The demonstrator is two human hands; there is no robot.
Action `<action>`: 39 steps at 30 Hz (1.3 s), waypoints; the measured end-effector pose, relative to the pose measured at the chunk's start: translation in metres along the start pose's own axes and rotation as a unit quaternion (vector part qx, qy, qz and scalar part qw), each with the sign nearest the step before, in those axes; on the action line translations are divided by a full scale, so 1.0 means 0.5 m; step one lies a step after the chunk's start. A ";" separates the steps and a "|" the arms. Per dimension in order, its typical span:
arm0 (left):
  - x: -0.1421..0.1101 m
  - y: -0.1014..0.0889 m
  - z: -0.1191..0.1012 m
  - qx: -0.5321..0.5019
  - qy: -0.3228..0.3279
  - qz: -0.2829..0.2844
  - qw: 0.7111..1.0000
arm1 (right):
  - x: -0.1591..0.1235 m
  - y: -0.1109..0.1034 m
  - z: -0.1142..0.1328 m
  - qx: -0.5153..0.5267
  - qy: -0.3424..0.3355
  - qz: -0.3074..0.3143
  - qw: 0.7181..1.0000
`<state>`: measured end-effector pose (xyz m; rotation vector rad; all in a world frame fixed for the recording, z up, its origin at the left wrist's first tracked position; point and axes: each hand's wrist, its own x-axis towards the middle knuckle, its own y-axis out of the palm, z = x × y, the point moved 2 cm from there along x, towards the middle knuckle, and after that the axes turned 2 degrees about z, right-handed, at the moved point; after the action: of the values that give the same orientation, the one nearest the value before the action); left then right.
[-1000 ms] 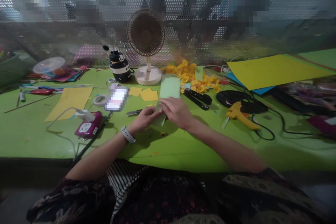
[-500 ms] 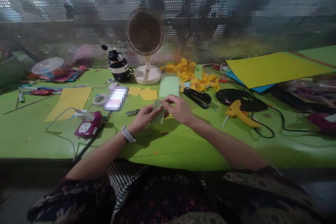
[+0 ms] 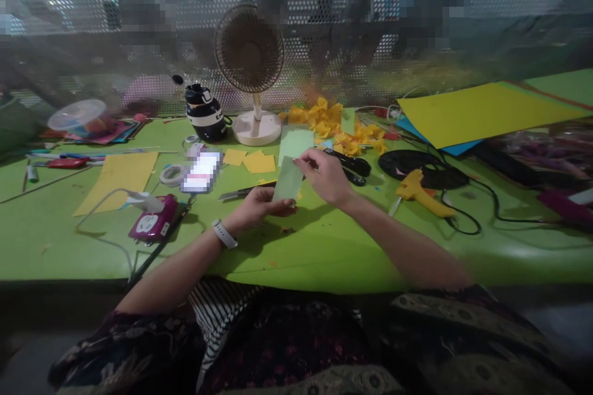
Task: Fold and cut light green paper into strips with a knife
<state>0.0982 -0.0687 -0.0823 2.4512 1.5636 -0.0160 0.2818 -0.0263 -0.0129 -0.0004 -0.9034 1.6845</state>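
A small rectangle of pale green paper [image 3: 286,180] is held upright above the green table between my hands. My left hand [image 3: 265,202] grips its lower end, thumb in front. At its top right corner, my right hand [image 3: 327,175] pinches the edge with thumb and fingertips. Just left of my left hand lies a utility knife [image 3: 236,192], partly hidden by it. Behind the held strip rests a larger light green sheet [image 3: 296,139]. Several orange-yellow paper squares [image 3: 259,162] lie close by, and a black stapler [image 3: 354,165] sits partly behind my right hand.
Orange paper flowers [image 3: 319,117] are heaped behind the sheet, beside a fan [image 3: 250,55] and a dark bottle [image 3: 206,116]. A yellow glue gun [image 3: 419,194] lies right. Left are a phone [image 3: 201,171], tape roll [image 3: 172,174] and purple power socket [image 3: 154,219] with cords.
The green paper has gone from bunched between both hands to spread flat and upright. My right hand has risen to its top corner, while my left hand has lowered slightly to its bottom.
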 end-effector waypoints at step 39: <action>-0.005 -0.025 -0.028 0.077 0.017 -0.008 0.997 | 0.014 -0.002 -0.017 0.119 0.102 0.149 0.976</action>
<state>0.0844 -0.0634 -0.0704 2.5665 1.6541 -0.1021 0.2843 -0.0156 -0.0152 -0.1517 -0.5633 2.0225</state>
